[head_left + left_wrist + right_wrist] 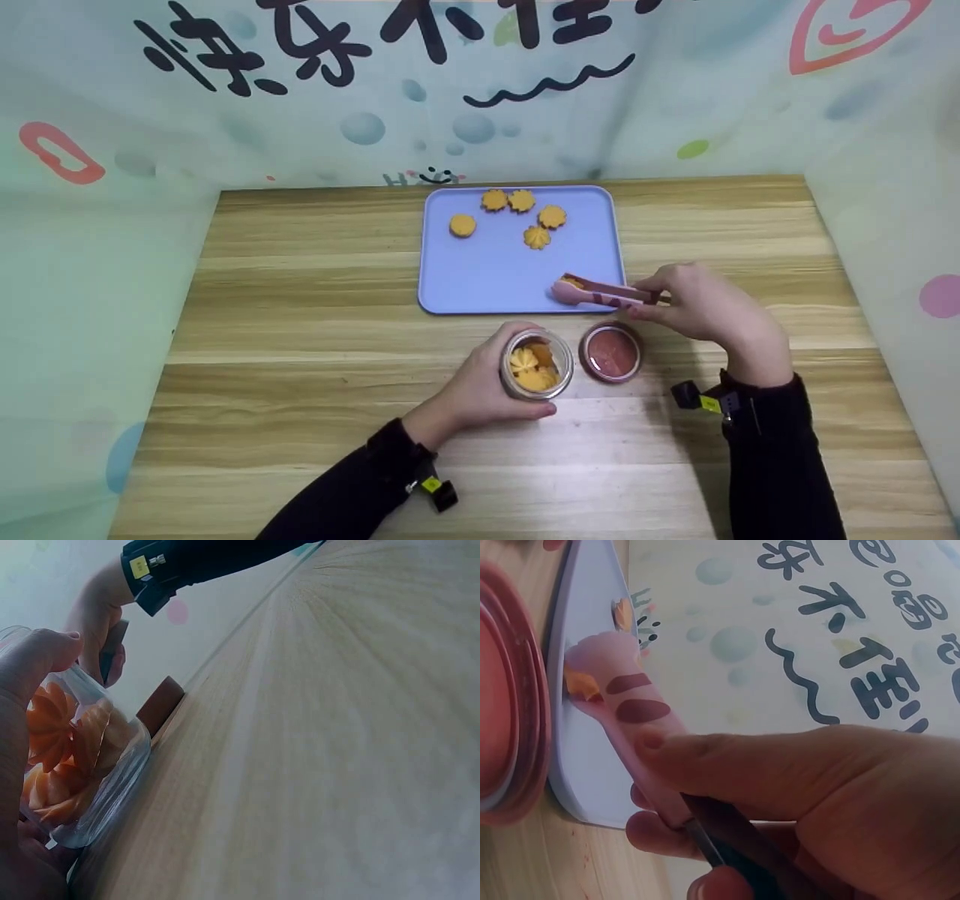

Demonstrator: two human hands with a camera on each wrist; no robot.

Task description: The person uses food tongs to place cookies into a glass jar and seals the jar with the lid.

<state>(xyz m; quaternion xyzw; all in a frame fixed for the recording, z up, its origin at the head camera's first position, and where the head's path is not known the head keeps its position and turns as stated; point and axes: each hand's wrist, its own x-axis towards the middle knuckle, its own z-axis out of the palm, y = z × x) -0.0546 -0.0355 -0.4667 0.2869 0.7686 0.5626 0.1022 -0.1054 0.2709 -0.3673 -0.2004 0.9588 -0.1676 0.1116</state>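
My left hand grips a clear glass jar that holds several flower-shaped cookies. The left wrist view shows the jar from the side, with orange cookies behind the glass. In my right hand is a pair of pink tongs, pinched between thumb and fingers. The tips of the tongs hold a cookie over the near right corner of a light blue tray. Several other cookies lie toward the back of that tray.
A round lid with a reddish inside lies on the wooden table, between the jar and my right forearm. Printed cloth walls stand along the table's back and sides.
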